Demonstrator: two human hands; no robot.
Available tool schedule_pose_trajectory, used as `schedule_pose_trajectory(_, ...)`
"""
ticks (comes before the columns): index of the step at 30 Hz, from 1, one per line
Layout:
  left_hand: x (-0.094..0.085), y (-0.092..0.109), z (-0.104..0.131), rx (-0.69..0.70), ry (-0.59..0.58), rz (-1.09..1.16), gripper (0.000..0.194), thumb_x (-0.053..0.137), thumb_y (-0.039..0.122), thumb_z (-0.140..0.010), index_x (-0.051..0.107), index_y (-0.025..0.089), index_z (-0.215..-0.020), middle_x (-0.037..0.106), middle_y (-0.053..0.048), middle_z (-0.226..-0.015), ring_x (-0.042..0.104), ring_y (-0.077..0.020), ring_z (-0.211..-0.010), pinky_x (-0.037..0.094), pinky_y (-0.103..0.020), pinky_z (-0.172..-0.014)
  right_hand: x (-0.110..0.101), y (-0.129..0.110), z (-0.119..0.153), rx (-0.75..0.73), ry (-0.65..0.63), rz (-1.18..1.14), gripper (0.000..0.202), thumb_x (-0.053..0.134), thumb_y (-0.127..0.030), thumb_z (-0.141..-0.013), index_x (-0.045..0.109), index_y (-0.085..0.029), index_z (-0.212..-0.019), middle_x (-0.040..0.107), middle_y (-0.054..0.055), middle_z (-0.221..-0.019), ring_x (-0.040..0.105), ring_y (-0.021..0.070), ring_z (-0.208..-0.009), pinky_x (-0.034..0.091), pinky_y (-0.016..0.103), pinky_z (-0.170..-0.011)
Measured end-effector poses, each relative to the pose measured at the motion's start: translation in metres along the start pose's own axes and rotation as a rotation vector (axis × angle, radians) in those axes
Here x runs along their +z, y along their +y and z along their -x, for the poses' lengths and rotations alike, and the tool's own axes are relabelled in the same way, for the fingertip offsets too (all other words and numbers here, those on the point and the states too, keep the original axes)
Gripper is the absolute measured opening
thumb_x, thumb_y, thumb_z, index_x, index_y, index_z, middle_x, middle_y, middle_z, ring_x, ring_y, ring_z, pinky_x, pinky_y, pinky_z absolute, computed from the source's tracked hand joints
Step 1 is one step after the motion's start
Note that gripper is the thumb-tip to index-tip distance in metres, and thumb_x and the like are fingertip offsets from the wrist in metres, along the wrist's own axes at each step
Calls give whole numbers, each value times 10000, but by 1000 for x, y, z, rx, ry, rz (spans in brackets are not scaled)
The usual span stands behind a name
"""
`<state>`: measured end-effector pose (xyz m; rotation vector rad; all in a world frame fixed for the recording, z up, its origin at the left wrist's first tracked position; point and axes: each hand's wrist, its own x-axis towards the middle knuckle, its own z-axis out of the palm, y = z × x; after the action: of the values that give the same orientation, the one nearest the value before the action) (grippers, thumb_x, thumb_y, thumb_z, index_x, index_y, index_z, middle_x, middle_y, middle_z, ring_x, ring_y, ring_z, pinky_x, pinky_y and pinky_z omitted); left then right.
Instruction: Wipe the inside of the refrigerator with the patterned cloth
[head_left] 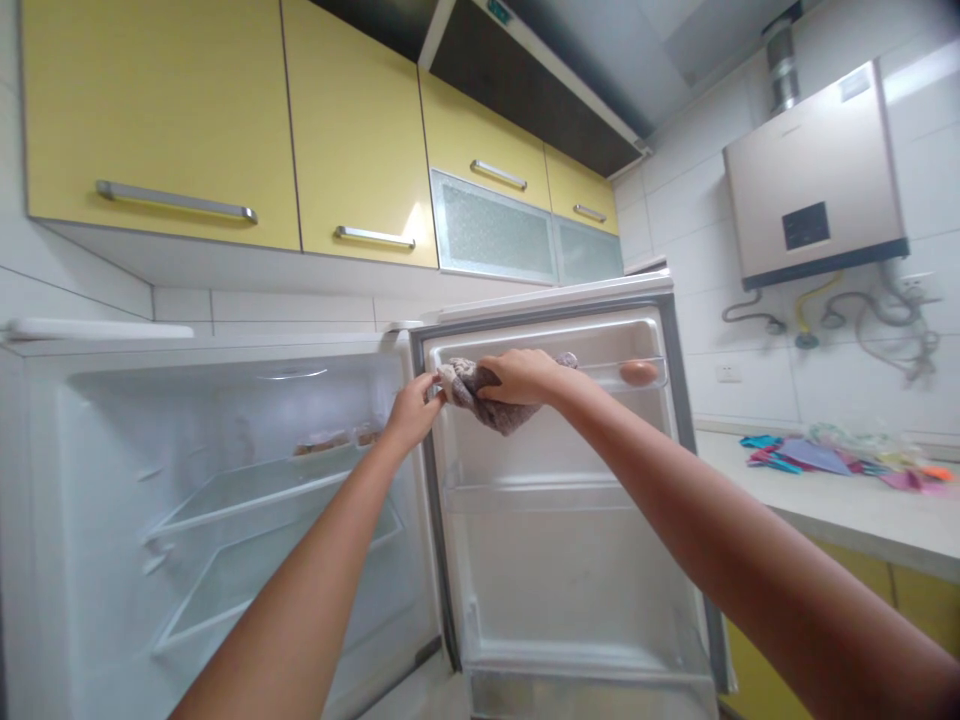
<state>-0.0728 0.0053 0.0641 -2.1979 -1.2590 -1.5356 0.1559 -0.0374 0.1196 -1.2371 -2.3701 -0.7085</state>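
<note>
A fridge stands with its door (555, 580) swung wide to the right. At the door's top shelf, my right hand (517, 378) presses a bunched brown-grey cloth (508, 416), fingers curled over it. My left hand (412, 412) is at the hinge-side end of that shelf, its fingertips closed at the cloth's pale corner or the shelf's end; I cannot tell which they grip. An egg (638, 373) sits at the right end of the same clear door shelf (600, 374). Part of the shelf is hidden behind the cloth and my right hand.
Inside the fridge, small brown items (322, 443) lie at the back of the upper glass shelf (247, 498). Yellow cabinets (360, 130) hang above. To the right, a counter (750, 480) bears colourful cloths and plastic (817, 455), below a wall-mounted water heater (817, 180).
</note>
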Motion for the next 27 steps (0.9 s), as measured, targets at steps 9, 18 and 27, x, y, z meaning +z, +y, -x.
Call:
schedule_pose_trajectory(9, -5, 2, 0, 39, -33, -22, 357, 550, 512, -838, 704, 224, -982, 756, -77, -1129, 655, -237, -1046, 484, -394, -1001, -5, 50, 34, 82, -22, -11, 551, 502, -672, -869, 616, -322, -1279, 738, 102, -1175, 699, 321, -980, 474, 353, -707)
schedule_pose_trajectory(18, -5, -1, 4, 9, -22, 22, 329, 556, 479, -853, 696, 229, -1014, 753, -62, -1137, 657, -226, -1040, 494, -367, -931, -1, 89, 50, 14, 169, -268, 432, 647, -401, -829, 697, -263, -1235, 770, 26, -1138, 693, 246, -1021, 485, 303, -828)
schedule_pose_trajectory(27, 4, 1, 10, 16, 19, 89, 254, 552, 409, -882, 650, 224, -1028, 727, -68, -1146, 649, -226, -1086, 507, -363, -926, -9, 57, -19, -53, 439, -159, 480, 610, -221, -811, 659, -240, -1288, 725, 56, -1261, 655, 257, -1134, 470, 316, -907)
